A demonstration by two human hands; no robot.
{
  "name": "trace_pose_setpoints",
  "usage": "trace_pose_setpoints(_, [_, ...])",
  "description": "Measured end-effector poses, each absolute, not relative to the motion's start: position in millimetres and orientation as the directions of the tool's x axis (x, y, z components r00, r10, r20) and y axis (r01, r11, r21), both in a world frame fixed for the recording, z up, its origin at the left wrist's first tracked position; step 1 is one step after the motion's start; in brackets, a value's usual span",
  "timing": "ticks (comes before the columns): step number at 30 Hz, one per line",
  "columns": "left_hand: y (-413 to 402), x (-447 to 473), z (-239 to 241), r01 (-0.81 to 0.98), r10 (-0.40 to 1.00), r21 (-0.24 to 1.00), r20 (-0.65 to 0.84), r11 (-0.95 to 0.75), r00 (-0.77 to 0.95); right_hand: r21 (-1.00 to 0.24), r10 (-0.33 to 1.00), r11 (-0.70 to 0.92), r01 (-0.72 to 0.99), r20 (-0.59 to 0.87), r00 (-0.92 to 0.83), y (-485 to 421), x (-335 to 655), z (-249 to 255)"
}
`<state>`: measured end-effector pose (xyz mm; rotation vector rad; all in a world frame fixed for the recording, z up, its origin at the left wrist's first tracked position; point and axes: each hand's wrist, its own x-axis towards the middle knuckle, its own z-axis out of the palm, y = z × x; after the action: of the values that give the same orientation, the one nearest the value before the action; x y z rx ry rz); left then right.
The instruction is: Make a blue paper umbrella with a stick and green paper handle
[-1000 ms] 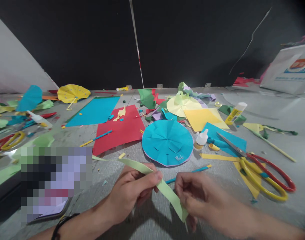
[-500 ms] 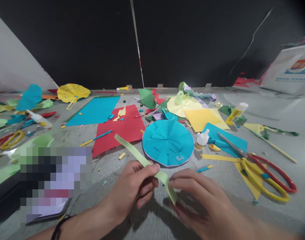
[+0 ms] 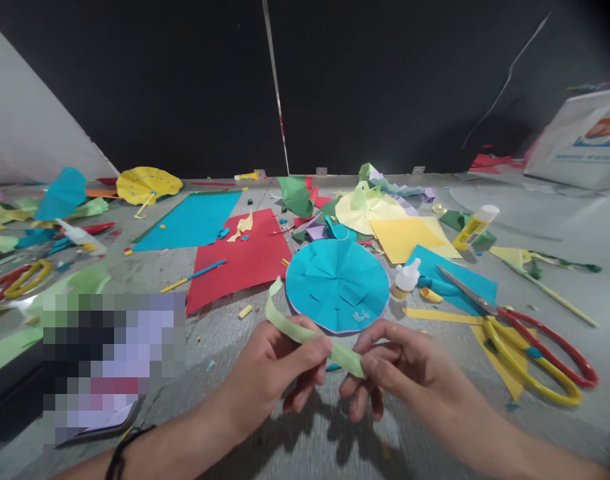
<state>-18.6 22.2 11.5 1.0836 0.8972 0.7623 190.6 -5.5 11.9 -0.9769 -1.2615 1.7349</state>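
Note:
Between my two hands stretches a narrow strip of light green paper [image 3: 297, 331]. My left hand [image 3: 289, 363] pinches it near the middle with thumb and fingers, and its free end curls up to the left. At the strip's right end, my right hand [image 3: 397, 373] grips it between thumb and fingertips. Just beyond my hands lies a round pleated disc of blue paper [image 3: 335, 283] with a lilac edge. A small white glue bottle [image 3: 406, 280] stands upright to the disc's right.
Scissors with red and yellow handles [image 3: 535, 353] lie at right over yellow paper scraps. A glue stick [image 3: 477, 227] leans behind them. Red paper [image 3: 239, 267] and blue paper [image 3: 189, 220] lie left of the disc. A blurred-out patch [image 3: 115, 367] covers the near left.
My right hand has turned and closed its thumb and fingers on the strip's right end. The strip now lies flatter, with its left end curling upward. My left hand keeps its pinch.

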Motion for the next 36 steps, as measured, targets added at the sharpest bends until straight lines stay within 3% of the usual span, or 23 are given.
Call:
trace_pose_setpoints(8, [25.0, -18.6, 10.9, 0.024, 0.894, 0.976, -0.209, 0.217, 0.396, -0.978, 0.882, -0.209, 0.000, -0.188, -0.431, -8.3, 191.8, 6.9])
trace_pose_setpoints(21, [21.1, -17.2, 13.6, 0.043, 0.932, 0.987, -0.161, 0.156, 0.325, -0.963, 0.832, -0.242, 0.118, -0.268, -0.485, -9.9, 190.0, 10.6])
trace_pose_setpoints(32, [17.7, -17.4, 7.2, 0.087, 0.945, 0.992, -0.111, 0.089, 0.309, -0.946, 0.793, -0.301, 0.123, -0.320, -0.518, -8.4, 187.9, 2.0])
trace_pose_setpoints(36, [19.8, -16.9, 8.2, 0.046, 0.918, 0.988, -0.153, 0.146, 0.367, -0.941, 0.783, -0.312, 0.128, -0.332, -0.526, -9.9, 188.1, 1.9])
